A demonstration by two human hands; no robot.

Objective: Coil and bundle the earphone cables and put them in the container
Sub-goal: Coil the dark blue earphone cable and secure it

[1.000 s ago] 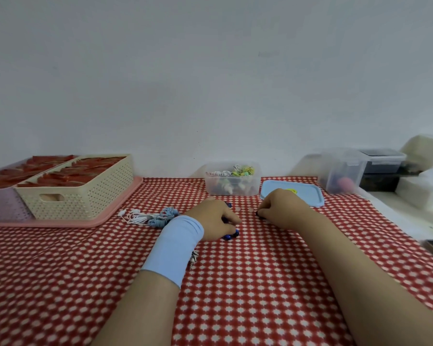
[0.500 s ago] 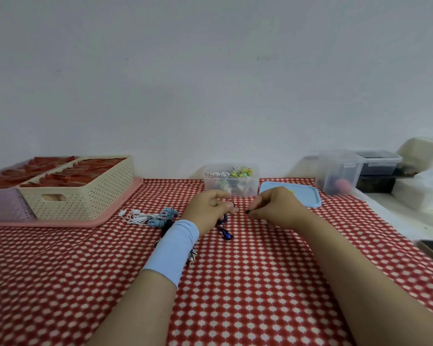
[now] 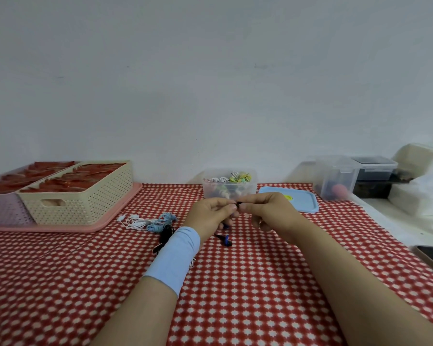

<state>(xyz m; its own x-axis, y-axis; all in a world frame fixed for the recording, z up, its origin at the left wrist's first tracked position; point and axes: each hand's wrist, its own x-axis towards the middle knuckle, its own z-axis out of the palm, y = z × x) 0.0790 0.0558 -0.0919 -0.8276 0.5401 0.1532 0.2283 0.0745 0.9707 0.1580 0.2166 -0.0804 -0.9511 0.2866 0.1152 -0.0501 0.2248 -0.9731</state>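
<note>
I see the left hand (image 3: 210,217) and right hand (image 3: 269,213) meeting above the surface (image 3: 235,295), both pinching one black end of the earphone (image 3: 239,203). Its blue earbud (image 3: 226,240) shows below, by the left wrist; the container (image 3: 208,192) stands just behind.

hands: left hand (image 3: 210,217) and right hand (image 3: 269,213) pinch earphone cable (image 3: 239,203) | blue earbud (image 3: 226,240) below | container (image 3: 229,189) behind

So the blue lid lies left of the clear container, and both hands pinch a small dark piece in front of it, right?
No: the head view shows the blue lid right of the clear container. The left hand and right hand do pinch the small dark piece in front of it.
</note>
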